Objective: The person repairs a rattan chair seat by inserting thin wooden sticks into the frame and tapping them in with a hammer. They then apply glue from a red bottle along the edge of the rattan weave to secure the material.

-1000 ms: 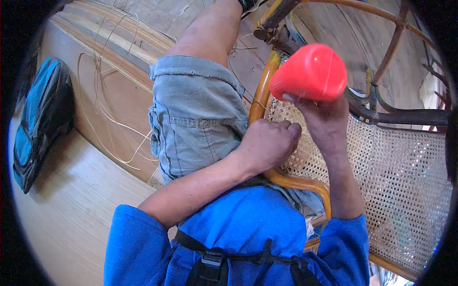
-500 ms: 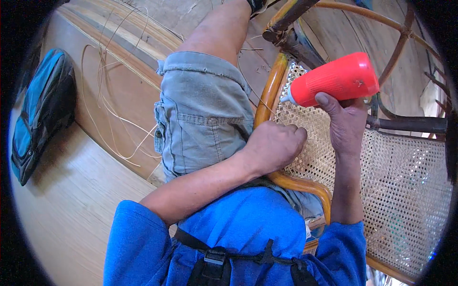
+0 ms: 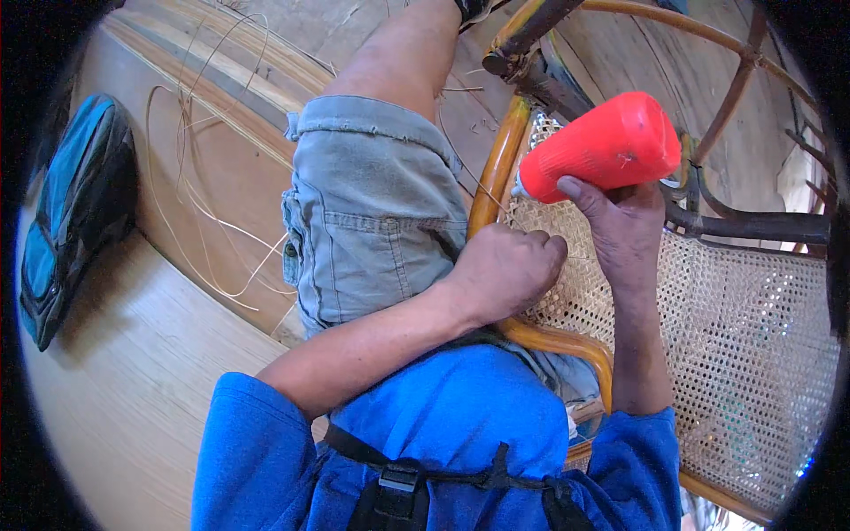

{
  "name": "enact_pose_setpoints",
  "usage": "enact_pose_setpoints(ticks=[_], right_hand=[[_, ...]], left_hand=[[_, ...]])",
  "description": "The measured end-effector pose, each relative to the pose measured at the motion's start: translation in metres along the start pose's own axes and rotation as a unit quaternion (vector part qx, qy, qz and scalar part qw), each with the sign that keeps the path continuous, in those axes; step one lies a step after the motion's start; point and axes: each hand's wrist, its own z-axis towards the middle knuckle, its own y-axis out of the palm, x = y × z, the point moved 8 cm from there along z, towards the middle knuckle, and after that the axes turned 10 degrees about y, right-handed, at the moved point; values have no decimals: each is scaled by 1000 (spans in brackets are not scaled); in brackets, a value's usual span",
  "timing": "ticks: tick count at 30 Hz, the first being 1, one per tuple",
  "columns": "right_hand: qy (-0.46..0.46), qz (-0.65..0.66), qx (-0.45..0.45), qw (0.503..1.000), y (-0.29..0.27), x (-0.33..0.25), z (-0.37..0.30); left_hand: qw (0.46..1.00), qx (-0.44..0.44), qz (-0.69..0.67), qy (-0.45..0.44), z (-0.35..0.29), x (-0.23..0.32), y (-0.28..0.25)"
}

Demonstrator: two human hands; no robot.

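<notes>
My right hand [image 3: 620, 212] grips a red squeeze bottle [image 3: 598, 146], tilted with its pale nozzle pointing down and left at the woven cane panel [image 3: 580, 292]. The nozzle tip is close to the cane beside the frame; whether it touches I cannot tell. Resting on the panel's near left part, my left hand [image 3: 513, 270] is closed, its fingertips hidden beneath it. A thin strand shows by its knuckles, and what its fingers hold is not visible. A glossy brown bent-wood frame [image 3: 505, 164] borders the cane and runs under my left wrist.
A teal and black bag [image 3: 75, 221] lies at the far left on a wooden surface [image 3: 142, 398]. Loose thin cane strands [image 3: 199, 208] curl near wooden strips [image 3: 239, 66]. Dark curved poles [image 3: 753, 228] of the furniture stand at the right, with more woven cane [image 3: 753, 354] below.
My right hand has brought the red bottle slightly left, and its nozzle now points more downward, closer to the frame. My left hand stays almost where it was.
</notes>
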Motion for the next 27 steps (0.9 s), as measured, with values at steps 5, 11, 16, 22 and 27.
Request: enact_pose_setpoints(ticks=[5, 11, 16, 22, 27], right_hand=[[-6, -6, -32, 999, 13, 0, -9], [-91, 5, 106, 990, -25, -28, -17], [-46, 44, 53, 997, -30, -20, -8], [13, 31, 22, 999, -16, 3, -7], [13, 36, 2, 999, -8, 1, -5]], left_hand=[[1000, -19, 16, -4, 0, 0, 3], [1000, 1, 10, -5, -1, 0, 2], [999, 1, 40, 22, -1, 4, 2], [998, 17, 58, 26, -3, 7, 0], [998, 25, 56, 31, -4, 8, -3]])
